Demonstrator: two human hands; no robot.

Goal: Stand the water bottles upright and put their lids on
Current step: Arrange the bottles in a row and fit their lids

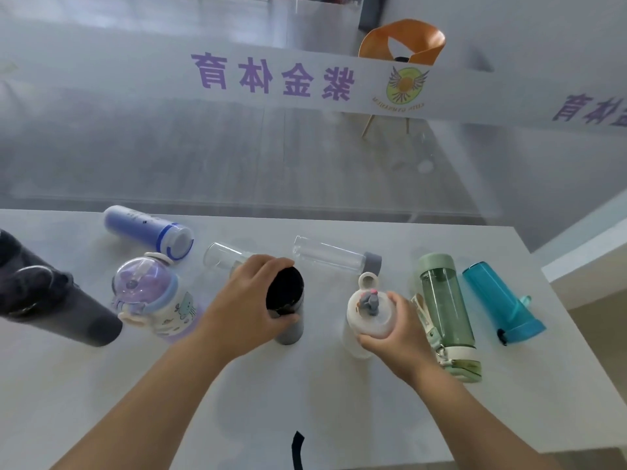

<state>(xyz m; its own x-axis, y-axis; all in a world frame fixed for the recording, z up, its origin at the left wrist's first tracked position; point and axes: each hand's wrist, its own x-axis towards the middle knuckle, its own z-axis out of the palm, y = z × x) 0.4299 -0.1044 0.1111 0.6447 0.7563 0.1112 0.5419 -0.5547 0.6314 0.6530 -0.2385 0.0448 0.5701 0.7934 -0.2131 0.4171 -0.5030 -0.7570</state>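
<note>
My left hand (249, 300) grips the black lid (284, 290) on top of an upright grey bottle (290, 329) at the table's middle. My right hand (395, 329) holds the white lid (368, 312), which carries a small grey figure and a loop, on an upright white bottle (354, 340). Lying on their sides are a blue bottle (146, 228), two clear bottles (224, 256) (334, 254), a green bottle (444, 307) and a teal bottle (500, 300). A purple child's bottle (156, 300) stands upright at the left.
A large dark bottle (51, 296) leans at the far left. The white table (339, 418) ends at a glass wall behind the bottles. An orange chair (402, 42) stands beyond the glass. A black strap (298, 449) lies at the near edge.
</note>
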